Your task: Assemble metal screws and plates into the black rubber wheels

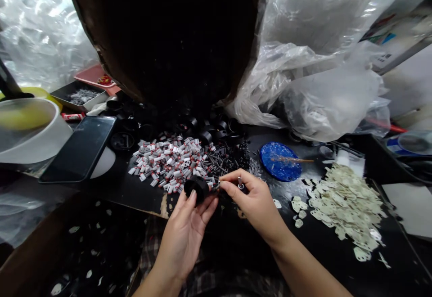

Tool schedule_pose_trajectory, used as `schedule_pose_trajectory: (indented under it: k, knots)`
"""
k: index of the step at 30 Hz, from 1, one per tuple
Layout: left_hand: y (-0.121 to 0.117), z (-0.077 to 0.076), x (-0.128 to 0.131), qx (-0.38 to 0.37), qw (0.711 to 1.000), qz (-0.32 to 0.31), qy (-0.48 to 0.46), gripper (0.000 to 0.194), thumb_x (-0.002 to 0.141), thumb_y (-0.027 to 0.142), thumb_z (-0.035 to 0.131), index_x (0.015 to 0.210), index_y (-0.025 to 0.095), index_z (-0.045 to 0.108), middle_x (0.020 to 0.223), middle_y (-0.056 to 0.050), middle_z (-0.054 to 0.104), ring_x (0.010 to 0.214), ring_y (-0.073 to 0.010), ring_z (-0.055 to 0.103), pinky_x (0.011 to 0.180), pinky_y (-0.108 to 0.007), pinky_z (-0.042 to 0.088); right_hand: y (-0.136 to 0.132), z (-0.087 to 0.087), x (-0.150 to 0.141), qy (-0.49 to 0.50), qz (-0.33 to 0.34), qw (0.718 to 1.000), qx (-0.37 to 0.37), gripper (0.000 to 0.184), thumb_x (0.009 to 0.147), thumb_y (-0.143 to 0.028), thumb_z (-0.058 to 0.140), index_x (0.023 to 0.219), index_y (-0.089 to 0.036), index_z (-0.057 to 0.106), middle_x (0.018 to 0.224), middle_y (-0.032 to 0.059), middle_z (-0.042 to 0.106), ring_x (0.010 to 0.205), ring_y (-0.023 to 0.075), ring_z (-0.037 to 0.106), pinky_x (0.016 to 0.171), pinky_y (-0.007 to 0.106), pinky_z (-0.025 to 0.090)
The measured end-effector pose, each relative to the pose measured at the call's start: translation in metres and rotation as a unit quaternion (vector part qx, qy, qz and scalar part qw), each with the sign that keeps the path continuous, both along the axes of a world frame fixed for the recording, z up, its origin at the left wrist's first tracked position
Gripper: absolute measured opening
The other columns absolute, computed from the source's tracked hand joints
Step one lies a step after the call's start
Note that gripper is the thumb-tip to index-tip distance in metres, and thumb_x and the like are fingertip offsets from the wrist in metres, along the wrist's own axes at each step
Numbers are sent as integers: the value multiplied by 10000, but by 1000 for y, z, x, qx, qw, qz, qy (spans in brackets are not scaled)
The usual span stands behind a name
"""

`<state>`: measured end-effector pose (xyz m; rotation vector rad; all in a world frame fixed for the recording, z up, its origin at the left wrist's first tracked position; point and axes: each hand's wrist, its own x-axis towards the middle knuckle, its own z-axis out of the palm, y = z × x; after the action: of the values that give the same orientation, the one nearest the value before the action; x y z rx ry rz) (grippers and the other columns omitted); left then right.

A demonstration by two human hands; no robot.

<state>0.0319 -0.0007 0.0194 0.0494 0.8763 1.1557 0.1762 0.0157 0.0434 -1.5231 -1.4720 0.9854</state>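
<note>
My left hand [187, 227] is closed around a round black plastic cup-like part [196, 190], its opening tilted up. Just to its right, my right hand [251, 200] pinches a small dark piece, perhaps a spring [217, 183], between thumb and forefinger close to the black part. A small silvery pin-like piece [240, 183] shows among the right fingers. Behind both hands lies a heap of small grey-and-white cylinders with red ends [172, 159]. Beside that heap is a pile of small black springs or screws [232, 157].
A blue round lid [280, 162] with a thin brown stick lies right of centre. Pale flat plates [347, 202] are heaped at the right. On the left are a phone [79, 148] and a white tub [30, 130]. A large dark sack opening [165, 36] and plastic bags [317, 85] stand behind.
</note>
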Motion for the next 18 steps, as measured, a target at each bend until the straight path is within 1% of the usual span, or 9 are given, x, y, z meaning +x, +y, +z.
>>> schedule_pose_trajectory:
  k: [2,4,7,9,11,13,16,18]
  knots:
    - [-2,0,3,-15,1000,3,5,151,810,202,639,958,170,643,966,-66,732,885,-179,696,895,-375,551,-3,-1,2,-22,-9,1000,7,124,845,-318,589,850,-229,675,767,4,677,759,171,618,675,286,475]
    - [-3,0,5,-8,1000,6,8,138,814,201,635,948,172,649,956,-57,733,883,-171,695,891,-362,553,-5,-1,5,-27,-1,1000,1,120,847,-321,588,851,-234,671,760,6,672,773,181,618,647,285,469]
    - [-3,0,8,7,1000,5,6,151,821,209,628,967,182,657,964,-48,730,892,-170,693,875,-343,562,-8,-2,8,8,6,1000,-12,107,849,-311,595,866,-232,664,751,-11,668,726,157,611,626,266,455]
    - [-3,0,9,-8,1000,1,9,134,821,189,620,946,173,668,951,-55,732,873,-166,696,854,-323,571,-9,-3,9,12,-1,1000,-3,98,854,-296,592,870,-227,661,767,-17,671,721,148,605,653,268,447]
    - [-4,0,11,-15,1000,-1,21,118,816,176,620,921,170,674,942,-58,734,863,-161,696,846,-308,573,-11,-2,10,-37,-4,999,23,82,857,-275,597,868,-229,664,804,-12,677,760,155,594,708,288,429]
    - [-6,-1,11,0,999,1,42,119,801,205,648,916,194,674,967,-47,732,896,-167,691,858,-307,567,-13,1,10,-98,3,994,40,61,854,-255,612,861,-236,670,828,-14,681,801,159,583,755,302,400]
    - [-9,-5,12,5,995,3,103,223,748,287,716,964,257,668,1056,-13,716,1011,-190,660,881,-298,555,-16,6,10,-130,26,991,36,34,850,-236,633,854,-242,666,859,-38,689,820,131,593,794,291,372]
    - [-9,-9,13,-7,990,-16,140,322,713,352,741,1019,297,656,1119,2,697,1084,-204,628,878,-272,551,-19,7,12,-144,39,988,36,13,839,-224,645,847,-231,652,863,-49,691,810,113,603,805,282,360]
